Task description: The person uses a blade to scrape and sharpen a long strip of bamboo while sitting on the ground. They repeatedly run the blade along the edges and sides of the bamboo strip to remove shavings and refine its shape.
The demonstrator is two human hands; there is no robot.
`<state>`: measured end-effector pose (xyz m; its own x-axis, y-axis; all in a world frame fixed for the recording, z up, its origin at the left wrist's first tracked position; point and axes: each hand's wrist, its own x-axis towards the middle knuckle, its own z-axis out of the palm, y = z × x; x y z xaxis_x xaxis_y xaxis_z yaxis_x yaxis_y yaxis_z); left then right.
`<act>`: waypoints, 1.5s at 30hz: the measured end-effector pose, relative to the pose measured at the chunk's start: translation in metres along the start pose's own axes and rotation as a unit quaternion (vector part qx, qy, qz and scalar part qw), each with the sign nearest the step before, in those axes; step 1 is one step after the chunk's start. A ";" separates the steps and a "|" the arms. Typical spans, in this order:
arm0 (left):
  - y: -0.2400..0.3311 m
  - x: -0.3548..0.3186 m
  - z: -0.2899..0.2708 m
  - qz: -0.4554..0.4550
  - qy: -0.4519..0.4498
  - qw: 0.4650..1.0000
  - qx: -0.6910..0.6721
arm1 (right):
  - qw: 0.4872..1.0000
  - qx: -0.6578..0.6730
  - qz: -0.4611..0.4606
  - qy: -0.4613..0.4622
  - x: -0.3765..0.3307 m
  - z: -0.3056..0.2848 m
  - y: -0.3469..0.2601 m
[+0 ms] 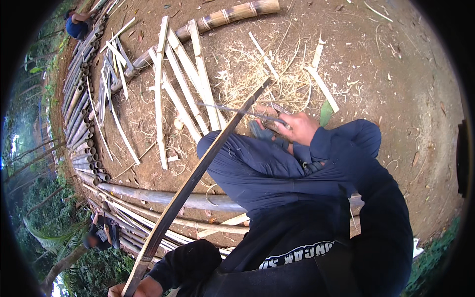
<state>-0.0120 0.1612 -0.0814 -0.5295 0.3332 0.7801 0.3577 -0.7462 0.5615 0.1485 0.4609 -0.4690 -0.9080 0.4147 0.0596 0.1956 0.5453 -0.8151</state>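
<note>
A long, dark-skinned bamboo strip (190, 183) slants from the lower left up to the middle of the head view, passing over my bent left leg. At its near end, my left hand (141, 288) is closed around it, partly cut off by the picture's edge. My right hand (299, 127) grips a knife (222, 107) by its handle, above my lower legs. Its thin blade points left and crosses the strip near the far end; whether it cuts in, I cannot tell. Pale bamboo shavings (282, 81) lie on the ground just beyond.
Several split bamboo slats (161, 94) lean on a thick bamboo pole (235, 15) ahead. Stacked bamboo poles (79, 106) line the left side. Another pole (163, 194) lies beside me. One person (76, 27) is at the far left, another (103, 232) at the lower left.
</note>
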 end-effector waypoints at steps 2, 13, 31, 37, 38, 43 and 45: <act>0.007 -0.006 -0.001 -0.010 -0.008 1.000 0.004 | 0.980 -0.032 0.190 -0.045 0.009 0.019 0.049; 0.006 -0.007 -0.006 -0.006 0.014 1.000 0.009 | 0.972 -0.088 0.212 -0.046 0.016 0.027 0.154; 0.031 -0.010 -0.036 0.018 0.091 0.981 0.168 | 0.947 -0.136 0.278 -0.085 -0.001 0.013 0.174; 0.040 -0.017 -0.044 0.002 0.127 0.981 0.147 | 0.942 -0.167 0.288 -0.031 -0.012 0.022 0.164; 0.041 -0.016 -0.047 0.001 0.127 0.982 0.140 | 0.945 -0.152 0.290 -0.023 -0.016 0.024 0.162; 0.028 0.003 -0.056 -0.013 0.094 0.993 0.068 | 0.926 -0.139 0.335 0.101 -0.077 0.049 0.217; 0.017 0.017 -0.055 -0.033 0.035 0.998 -0.032 | 0.922 -0.154 0.334 0.122 -0.086 0.052 0.216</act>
<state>-0.0570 0.1226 -0.0735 -0.6039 0.3431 0.7194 0.2711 -0.7604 0.5902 0.2500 0.5056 -0.6802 -0.4447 0.8636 -0.2375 0.8104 0.2749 -0.5174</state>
